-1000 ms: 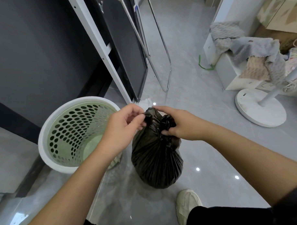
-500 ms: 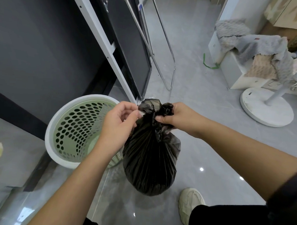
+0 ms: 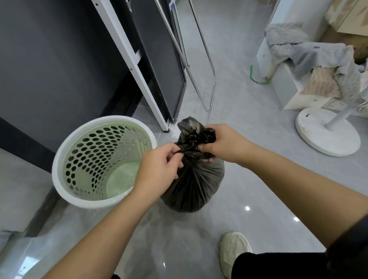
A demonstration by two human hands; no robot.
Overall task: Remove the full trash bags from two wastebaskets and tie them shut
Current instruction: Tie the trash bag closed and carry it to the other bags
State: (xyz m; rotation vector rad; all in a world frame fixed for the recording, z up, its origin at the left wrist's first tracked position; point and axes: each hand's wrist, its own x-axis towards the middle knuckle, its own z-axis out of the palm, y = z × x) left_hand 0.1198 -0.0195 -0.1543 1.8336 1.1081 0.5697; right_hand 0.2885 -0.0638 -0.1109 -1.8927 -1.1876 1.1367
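Note:
A full black trash bag (image 3: 195, 181) hangs just above the grey floor, its neck gathered and twisted. My left hand (image 3: 160, 167) pinches a strand of the neck on the left side. My right hand (image 3: 224, 143) grips the bunched top of the bag from the right. Left of the bag stands a green perforated wastebasket (image 3: 103, 161) with a white rim, with no bag inside it. No second wastebasket is in view.
A white-framed dark panel (image 3: 158, 61) and a chrome rack (image 3: 204, 62) lean behind the bag. A white round fan base (image 3: 327, 131) and a white box draped with grey cloths (image 3: 313, 58) stand at the right. My shoe (image 3: 233, 247) is below the bag.
The bag's top has been twisted tighter. My left hand has dropped lower and now pulls a strand sideways; my right hand stays clamped on the bunched top.

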